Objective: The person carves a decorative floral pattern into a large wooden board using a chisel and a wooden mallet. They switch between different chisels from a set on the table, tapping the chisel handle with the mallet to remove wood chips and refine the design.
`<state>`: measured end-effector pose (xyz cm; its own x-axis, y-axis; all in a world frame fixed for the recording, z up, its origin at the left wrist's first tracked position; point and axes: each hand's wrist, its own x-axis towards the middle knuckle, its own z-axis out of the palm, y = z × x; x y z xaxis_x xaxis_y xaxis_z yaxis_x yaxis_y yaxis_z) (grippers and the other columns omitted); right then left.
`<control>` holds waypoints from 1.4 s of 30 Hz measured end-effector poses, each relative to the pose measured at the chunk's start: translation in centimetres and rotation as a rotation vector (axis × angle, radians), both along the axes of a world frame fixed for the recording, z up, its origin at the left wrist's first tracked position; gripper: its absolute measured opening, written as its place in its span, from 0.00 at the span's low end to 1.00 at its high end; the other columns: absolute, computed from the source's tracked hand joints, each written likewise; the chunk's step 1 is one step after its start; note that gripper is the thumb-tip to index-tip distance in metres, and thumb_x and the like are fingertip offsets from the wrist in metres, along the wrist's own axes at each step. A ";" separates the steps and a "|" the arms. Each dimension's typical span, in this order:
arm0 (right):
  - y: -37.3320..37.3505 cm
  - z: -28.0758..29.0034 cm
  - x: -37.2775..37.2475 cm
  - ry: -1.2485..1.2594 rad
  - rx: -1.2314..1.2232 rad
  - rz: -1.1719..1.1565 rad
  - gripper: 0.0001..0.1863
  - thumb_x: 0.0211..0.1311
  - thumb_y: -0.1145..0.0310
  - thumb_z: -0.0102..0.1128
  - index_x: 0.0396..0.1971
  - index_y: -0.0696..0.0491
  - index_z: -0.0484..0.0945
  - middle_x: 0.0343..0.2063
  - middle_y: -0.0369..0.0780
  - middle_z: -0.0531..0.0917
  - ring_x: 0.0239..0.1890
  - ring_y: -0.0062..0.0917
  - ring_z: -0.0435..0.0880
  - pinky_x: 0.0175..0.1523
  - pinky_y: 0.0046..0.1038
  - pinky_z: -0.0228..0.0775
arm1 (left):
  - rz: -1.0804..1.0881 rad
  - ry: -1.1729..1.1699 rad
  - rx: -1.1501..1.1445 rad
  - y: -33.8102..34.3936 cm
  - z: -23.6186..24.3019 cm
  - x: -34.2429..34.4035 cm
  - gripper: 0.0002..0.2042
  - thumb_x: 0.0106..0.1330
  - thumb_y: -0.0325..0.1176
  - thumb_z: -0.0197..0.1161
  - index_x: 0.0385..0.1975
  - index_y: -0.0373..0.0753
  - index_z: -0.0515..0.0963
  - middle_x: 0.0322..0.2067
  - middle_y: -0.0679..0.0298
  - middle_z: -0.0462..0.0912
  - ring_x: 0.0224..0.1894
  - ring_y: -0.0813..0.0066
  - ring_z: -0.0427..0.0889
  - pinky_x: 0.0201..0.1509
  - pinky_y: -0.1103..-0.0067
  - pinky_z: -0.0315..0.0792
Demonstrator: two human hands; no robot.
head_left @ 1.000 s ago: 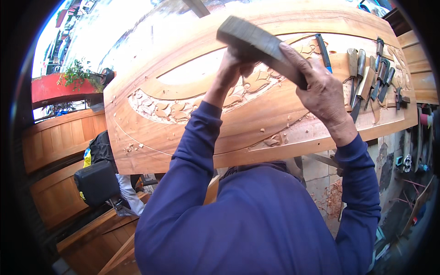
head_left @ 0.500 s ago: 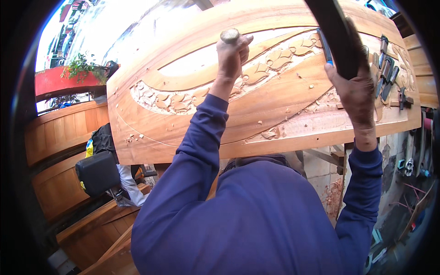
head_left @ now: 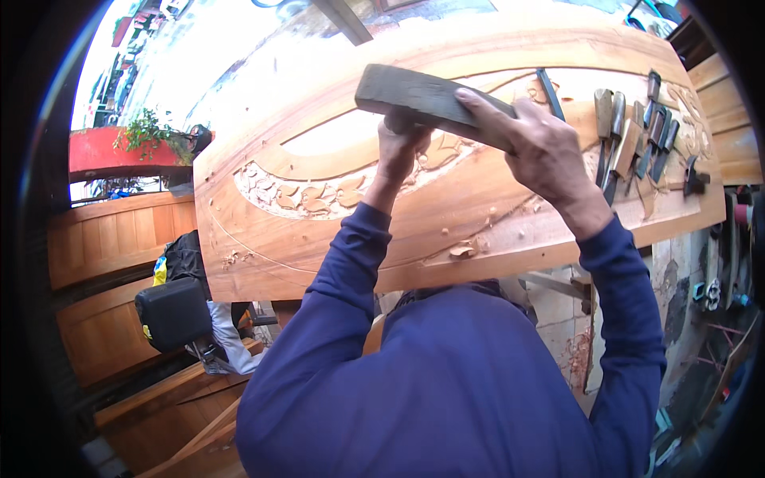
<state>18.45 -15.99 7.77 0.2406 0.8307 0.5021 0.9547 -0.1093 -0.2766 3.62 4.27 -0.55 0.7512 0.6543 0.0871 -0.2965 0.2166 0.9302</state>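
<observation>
My left hand (head_left: 401,151) is closed round an upright wood-handled chisel over the carved leaf band (head_left: 315,199). The chisel's blade and most of its handle are hidden. With my right hand (head_left: 550,155) I grip a weathered wooden mallet (head_left: 422,95), a long squared block, thumb stretched along its side. The mallet's broad end lies over the top of the chisel handle; whether they touch, I cannot tell. Under both hands is a large wooden panel (head_left: 319,239) with curved relief carving. A dark slim tool (head_left: 548,94) rests on it beyond my right hand.
Several wood-handled chisels (head_left: 629,147) lie at the panel's right, beside a small dark metal tool (head_left: 696,177). Wood chips (head_left: 462,250) are scattered near the front edge. At the left stand a black padded seat (head_left: 173,313), wooden panels (head_left: 119,231) and a red planter (head_left: 100,151).
The mallet has swung from raised at the right down and leftward over the chisel handle, covering its round end. My left hand stays at nearly the same place on the panel.
</observation>
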 end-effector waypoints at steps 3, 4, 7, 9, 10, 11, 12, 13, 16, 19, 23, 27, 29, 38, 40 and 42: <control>-1.0 0.5 -1.2 0.167 0.136 -0.027 0.49 0.61 0.74 0.69 0.77 0.18 0.60 0.32 0.37 0.78 0.26 0.32 0.83 0.30 0.36 0.81 | -0.085 0.119 0.044 0.2 0.0 -0.7 0.09 0.65 0.30 0.72 0.35 0.38 0.77 0.20 0.73 0.69 0.15 0.84 0.61 0.20 0.82 0.54; -1.1 0.0 -1.2 0.136 0.142 0.018 0.48 0.60 0.73 0.69 0.76 0.19 0.62 0.32 0.37 0.78 0.26 0.33 0.83 0.30 0.36 0.81 | -0.131 -0.047 -0.013 0.0 0.3 -0.5 0.09 0.66 0.31 0.72 0.37 0.38 0.77 0.20 0.74 0.68 0.15 0.85 0.60 0.20 0.82 0.53; -1.3 -0.6 -0.9 0.074 -0.053 -0.060 0.46 0.61 0.73 0.67 0.76 0.19 0.64 0.32 0.38 0.79 0.29 0.32 0.85 0.32 0.36 0.82 | -0.067 0.110 -0.095 1.3 0.9 1.0 0.06 0.69 0.32 0.67 0.35 0.43 0.75 0.19 0.76 0.67 0.16 0.87 0.59 0.20 0.84 0.51; -1.6 -0.3 -0.6 0.098 -0.091 -0.081 0.45 0.62 0.73 0.66 0.75 0.20 0.65 0.32 0.38 0.80 0.30 0.33 0.86 0.34 0.36 0.83 | -0.071 0.115 -0.202 4.4 -0.8 2.2 0.05 0.71 0.31 0.62 0.33 0.47 0.73 0.19 0.76 0.67 0.15 0.88 0.59 0.19 0.85 0.50; -2.2 -0.4 -0.1 0.181 0.016 -0.055 0.45 0.61 0.75 0.66 0.75 0.20 0.66 0.34 0.38 0.83 0.32 0.33 0.87 0.36 0.36 0.83 | -0.062 0.145 -0.112 3.4 0.1 3.7 0.08 0.71 0.31 0.61 0.28 0.46 0.72 0.18 0.76 0.66 0.15 0.88 0.58 0.19 0.84 0.49; -2.4 -0.3 0.1 0.198 0.091 -0.051 0.46 0.59 0.76 0.67 0.75 0.21 0.66 0.35 0.38 0.84 0.33 0.33 0.88 0.36 0.35 0.83 | -0.069 0.170 -0.092 2.9 0.2 3.8 0.09 0.70 0.30 0.63 0.27 0.45 0.71 0.18 0.76 0.66 0.15 0.88 0.58 0.19 0.84 0.49; -2.6 -0.2 0.4 0.215 0.165 -0.048 0.48 0.57 0.77 0.68 0.75 0.21 0.66 0.37 0.37 0.84 0.33 0.33 0.88 0.37 0.35 0.83 | -0.077 0.194 -0.071 2.2 0.3 3.7 0.11 0.69 0.30 0.65 0.25 0.45 0.71 0.18 0.77 0.65 0.15 0.89 0.58 0.18 0.84 0.49; -3.5 0.2 1.0 0.267 0.114 -0.098 0.48 0.56 0.78 0.70 0.75 0.24 0.67 0.42 0.39 0.85 0.39 0.32 0.89 0.43 0.34 0.84 | -0.046 0.222 -0.033 0.3 1.8 3.7 0.13 0.65 0.27 0.69 0.23 0.43 0.70 0.17 0.78 0.64 0.15 0.89 0.57 0.18 0.84 0.48; -3.7 1.4 2.1 0.329 0.270 -0.094 0.49 0.54 0.78 0.74 0.75 0.27 0.68 0.39 0.37 0.86 0.40 0.29 0.90 0.47 0.32 0.84 | 0.126 0.055 -0.014 -0.7 1.0 1.6 0.14 0.63 0.23 0.72 0.25 0.43 0.71 0.16 0.78 0.64 0.14 0.90 0.56 0.17 0.85 0.48; -3.2 3.7 2.9 0.561 0.453 -0.002 0.43 0.64 0.81 0.72 0.78 0.48 0.64 0.65 0.37 0.81 0.59 0.17 0.81 0.63 0.22 0.74 | 0.173 0.051 0.120 -0.7 -0.9 0.0 0.13 0.63 0.25 0.73 0.27 0.43 0.71 0.16 0.78 0.64 0.14 0.90 0.57 0.17 0.85 0.50; -1.8 8.3 2.1 0.639 0.583 -0.110 0.30 0.62 0.76 0.75 0.64 0.53 0.74 0.43 0.35 0.86 0.41 0.18 0.85 0.47 0.23 0.79 | 0.188 0.038 0.064 -1.9 -0.7 -0.9 0.13 0.65 0.27 0.72 0.28 0.43 0.71 0.17 0.77 0.64 0.15 0.89 0.58 0.19 0.84 0.52; 0.8 3.5 -0.8 0.411 0.640 0.101 0.48 0.57 0.75 0.74 0.77 0.32 0.64 0.37 0.41 0.85 0.36 0.29 0.87 0.41 0.32 0.82 | 0.250 0.127 0.348 -1.5 -2.7 -0.9 0.13 0.66 0.32 0.76 0.26 0.37 0.77 0.19 0.74 0.71 0.21 0.84 0.69 0.24 0.81 0.62; -0.6 0.9 -0.1 -0.132 0.019 0.154 0.43 0.69 0.72 0.60 0.78 0.19 0.59 0.28 0.38 0.76 0.28 0.29 0.82 0.33 0.35 0.80 | 0.271 -0.017 0.565 -0.5 -4.2 -0.4 0.11 0.66 0.34 0.76 0.34 0.35 0.81 0.21 0.73 0.74 0.25 0.82 0.73 0.25 0.80 0.65; -2.5 -1.4 -1.5 0.049 -0.092 -0.009 0.48 0.56 0.73 0.71 0.77 0.28 0.65 0.32 0.39 0.78 0.31 0.34 0.83 0.34 0.38 0.79 | 0.101 0.060 0.177 -1.7 -1.6 -1.3 0.12 0.63 0.35 0.76 0.28 0.40 0.78 0.18 0.66 0.75 0.18 0.74 0.74 0.22 0.77 0.65; -4.6 -2.2 -2.2 0.226 -0.063 -0.060 0.47 0.56 0.72 0.72 0.77 0.30 0.66 0.35 0.40 0.80 0.33 0.36 0.84 0.38 0.38 0.80 | 0.028 0.171 1.001 -4.4 -0.7 -3.7 0.12 0.58 0.35 0.79 0.25 0.42 0.79 0.18 0.62 0.75 0.18 0.67 0.75 0.22 0.75 0.67; -7.5 -3.5 -3.6 0.411 0.024 -0.110 0.46 0.55 0.71 0.75 0.76 0.35 0.68 0.40 0.42 0.83 0.36 0.38 0.85 0.43 0.39 0.80 | -0.120 -0.125 1.057 -8.8 -1.1 -6.2 0.16 0.63 0.36 0.75 0.19 0.46 0.74 0.19 0.66 0.75 0.19 0.68 0.76 0.24 0.73 0.70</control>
<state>14.85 -23.49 4.24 0.5114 0.7779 0.3652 0.7476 -0.1931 -0.6354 -2.63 -4.56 -1.63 0.7521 0.1246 0.6471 -0.4330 -0.6467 0.6279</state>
